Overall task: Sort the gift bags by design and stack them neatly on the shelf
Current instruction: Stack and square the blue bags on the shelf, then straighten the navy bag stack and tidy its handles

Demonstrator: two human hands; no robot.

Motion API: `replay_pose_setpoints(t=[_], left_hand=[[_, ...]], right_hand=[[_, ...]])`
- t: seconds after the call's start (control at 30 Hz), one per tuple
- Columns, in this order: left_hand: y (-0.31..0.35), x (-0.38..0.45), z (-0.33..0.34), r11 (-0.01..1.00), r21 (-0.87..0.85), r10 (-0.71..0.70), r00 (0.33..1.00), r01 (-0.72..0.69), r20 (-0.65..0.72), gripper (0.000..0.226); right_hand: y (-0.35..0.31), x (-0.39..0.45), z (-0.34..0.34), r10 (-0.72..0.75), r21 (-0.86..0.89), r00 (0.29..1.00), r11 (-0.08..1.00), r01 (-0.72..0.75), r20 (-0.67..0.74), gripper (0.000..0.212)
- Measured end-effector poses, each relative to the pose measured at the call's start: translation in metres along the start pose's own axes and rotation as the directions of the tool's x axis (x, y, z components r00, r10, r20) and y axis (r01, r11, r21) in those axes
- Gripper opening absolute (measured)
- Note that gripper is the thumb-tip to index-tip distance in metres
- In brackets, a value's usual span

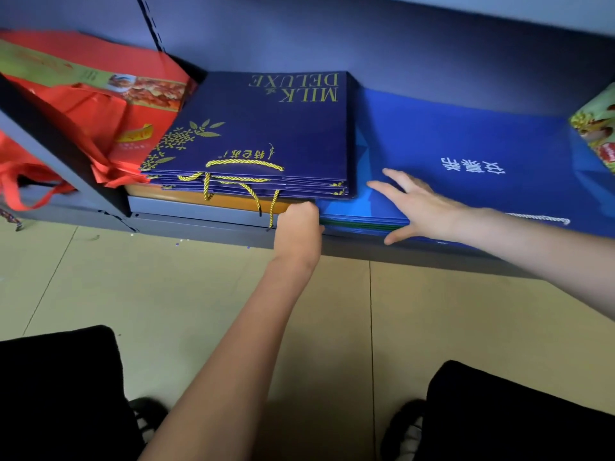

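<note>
A stack of dark navy gift bags (266,128) with gold print and yellow cord handles lies flat on the low grey shelf (199,217), on top of an orange bag (233,202). To its right lies a stack of bright blue bags (466,151) with white characters. My left hand (299,224) is at the front edge where the two stacks meet, fingers curled and hidden under the bags; what it holds I cannot tell. My right hand (419,204) lies flat with spread fingers on the top blue bag, thumb over the stack's front edge.
Red bags (100,104) with loose red handles are heaped on the shelf's left section behind a dark upright post (60,141). A green patterned bag (595,128) shows at the right edge. Beige floor tiles (199,294) lie below, with my knees and shoes at the bottom.
</note>
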State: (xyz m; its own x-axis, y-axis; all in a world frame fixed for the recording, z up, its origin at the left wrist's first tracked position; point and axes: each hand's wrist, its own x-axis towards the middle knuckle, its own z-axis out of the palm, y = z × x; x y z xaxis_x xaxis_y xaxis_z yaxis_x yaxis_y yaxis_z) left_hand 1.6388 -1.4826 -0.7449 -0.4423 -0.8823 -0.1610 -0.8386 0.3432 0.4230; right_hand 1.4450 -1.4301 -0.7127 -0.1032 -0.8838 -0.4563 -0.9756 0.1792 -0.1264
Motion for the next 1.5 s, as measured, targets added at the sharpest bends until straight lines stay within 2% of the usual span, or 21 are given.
replay_pose_setpoints(t=[0.1, 0.17, 0.3, 0.4, 0.47, 0.5, 0.57, 0.63, 0.67, 0.73, 0.8, 0.83, 0.9, 0.97, 1.03, 1.07, 1.13, 1.2, 1.23, 1.4, 1.5], left_hand=[[-0.005, 0.001, -0.002, 0.996, -0.084, 0.027, 1.0, -0.026, 0.012, 0.019], [-0.007, -0.001, -0.004, 0.99, -0.125, 0.066, 0.998, -0.066, -0.009, 0.023], [-0.009, -0.004, -0.004, 0.995, -0.024, 0.096, 0.994, -0.097, -0.047, 0.031], [-0.007, -0.001, -0.004, 0.995, 0.01, 0.101, 0.995, -0.101, -0.007, 0.032], [-0.005, 0.001, -0.011, 0.993, 0.035, 0.111, 0.994, -0.112, 0.02, 0.034], [-0.007, 0.002, -0.016, 0.993, 0.027, 0.116, 0.993, -0.116, -0.017, 0.035], [-0.017, -0.001, -0.031, 0.983, -0.122, 0.103, 0.964, -0.136, -0.246, 0.032], [-0.038, -0.007, -0.047, 0.942, -0.245, 0.054, 0.826, -0.228, -0.561, 0.024], [-0.051, -0.008, -0.052, 0.932, -0.253, 0.034, 0.756, -0.261, -0.654, 0.022], [-0.082, -0.005, -0.061, 0.941, -0.213, 0.041, 0.716, -0.261, -0.697, 0.032], [-0.111, 0.004, -0.071, 0.974, -0.121, 0.074, 0.776, -0.191, -0.627, 0.062], [-0.123, 0.012, -0.079, 0.989, -0.073, 0.072, 0.844, -0.13, -0.532, 0.081], [-0.135, 0.03, -0.105, 0.997, 0.064, -0.032, 0.989, 0.041, -0.142, 0.109], [-0.136, 0.053, -0.128, 0.945, 0.323, -0.137, 0.956, 0.048, 0.261, 0.113], [-0.139, 0.068, -0.14, 0.837, 0.532, -0.132, 0.896, -0.128, 0.424, 0.114], [-0.144, 0.073, -0.143, 0.762, 0.608, -0.114, 0.878, -0.222, 0.465, 0.116], [-0.16, 0.08, -0.145, 0.66, 0.675, -0.054, 0.875, -0.33, 0.481, 0.117], [-0.178, 0.086, -0.144, 0.646, 0.679, -0.002, 0.889, -0.348, 0.457, 0.117], [-0.184, 0.089, -0.141, 0.658, 0.673, 0.011, 0.898, -0.338, 0.44, 0.117], [-0.193, 0.086, -0.128, 0.683, 0.695, -0.004, 0.951, -0.223, 0.309, 0.109], [-0.195, 0.079, -0.125, 0.598, 0.774, 0.014, 0.968, -0.21, 0.252, 0.098]], right_hand=[[0.002, 0.001, 0.001, -0.013, 0.039, 1.0, 0.999, 0.014, -0.014, 0.101], [0.004, 0.001, 0.0, -0.03, 0.161, 0.998, 0.986, 0.039, -0.058, 0.093], [0.002, 0.004, 0.005, -0.016, 0.27, 0.996, 0.962, 0.04, -0.092, 0.074], [0.0, 0.005, 0.003, -0.01, 0.236, 0.999, 0.972, 0.023, -0.053, 0.073], [-0.003, 0.005, -0.007, 0.018, 0.299, 0.999, 0.954, -0.007, -0.033, 0.075], [-0.007, 0.005, -0.015, 0.04, 0.414, 0.998, 0.91, -0.02, -0.039, 0.075], [-0.019, 0.01, -0.029, 0.065, 0.68, 0.995, 0.734, 0.007, -0.081, 0.073], [-0.034, 0.017, -0.037, 0.069, 0.779, 0.995, 0.627, 0.016, -0.076, 0.081], [-0.042, 0.02, -0.038, 0.066, 0.78, 0.996, 0.626, 0.003, -0.057, 0.087], [-0.058, 0.027, -0.035, 0.039, 0.71, 0.999, 0.704, -0.009, -0.027, 0.099], [-0.07, 0.034, -0.033, 0.017, 0.61, 0.999, 0.792, 0.004, -0.029, 0.108], [-0.074, 0.038, -0.033, 0.021, 0.596, 0.999, 0.803, 0.004, -0.035, 0.112], [-0.077, 0.045, -0.038, 0.06, 0.643, 0.998, 0.765, -0.033, -0.021, 0.117], [-0.076, 0.05, -0.041, 0.09, 0.672, 0.996, 0.738, -0.069, 0.003, 0.118], [-0.075, 0.053, -0.044, 0.096, 0.668, 0.995, 0.738, -0.095, 0.035, 0.118], [-0.075, 0.053, -0.046, 0.092, 0.694, 0.994, 0.712, -0.105, 0.056, 0.116], [-0.075, 0.055, -0.051, 0.039, 0.828, 0.989, 0.543, -0.139, 0.141, 0.109], [-0.078, 0.06, -0.052, 0.008, 0.918, 0.987, 0.367, -0.153, 0.161, 0.101], [-0.079, 0.066, -0.046, 0.041, 0.929, 0.989, 0.341, -0.145, 0.139, 0.101], [-0.09, 0.079, -0.01, 0.265, 0.904, 0.964, 0.412, -0.112, -0.001, 0.113], [-0.093, 0.076, -0.007, 0.3, 0.89, 0.953, 0.446, -0.092, -0.051, 0.106]])
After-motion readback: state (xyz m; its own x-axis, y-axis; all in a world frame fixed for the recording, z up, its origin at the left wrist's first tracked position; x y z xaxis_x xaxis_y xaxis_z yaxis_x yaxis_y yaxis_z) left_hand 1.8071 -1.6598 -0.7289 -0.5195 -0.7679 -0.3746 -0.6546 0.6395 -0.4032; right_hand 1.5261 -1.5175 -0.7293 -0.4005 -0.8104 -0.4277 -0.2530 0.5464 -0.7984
